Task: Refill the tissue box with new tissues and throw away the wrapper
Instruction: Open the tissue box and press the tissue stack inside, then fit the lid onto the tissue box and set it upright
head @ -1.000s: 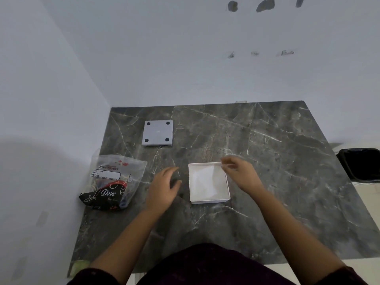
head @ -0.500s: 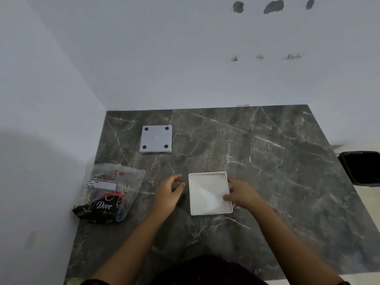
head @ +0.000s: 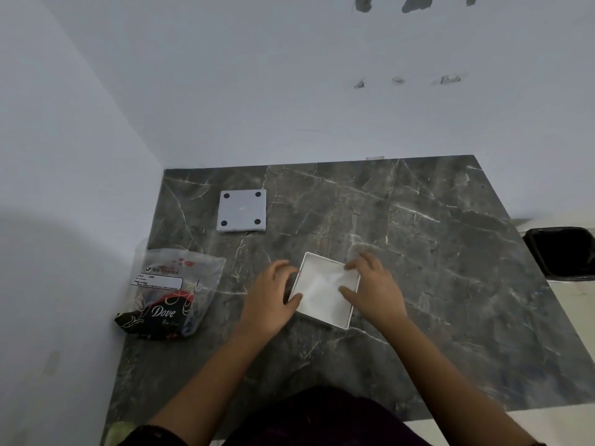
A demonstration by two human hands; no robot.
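Note:
A square white tissue box [head: 323,313] lies open on the dark marble table [head: 434,268], turned at a slight angle, with white tissues [head: 325,286] inside. My left hand [head: 269,296] grips its left wall, thumb on the near corner. My right hand [head: 375,284] rests on its right side, fingers pressing on the tissues. The grey lid [head: 242,210] with black feet lies flat at the back left. The tissue wrapper [head: 167,292], a plastic bag with a dark printed bottom, sits at the table's left edge.
A black bin [head: 561,252] stands on the floor off the table's right side. White walls close the table at the back and left.
The box has been turned slightly clockwise and lifted at its left side. My left hand closed onto its left wall; my right hand moved onto the tissues.

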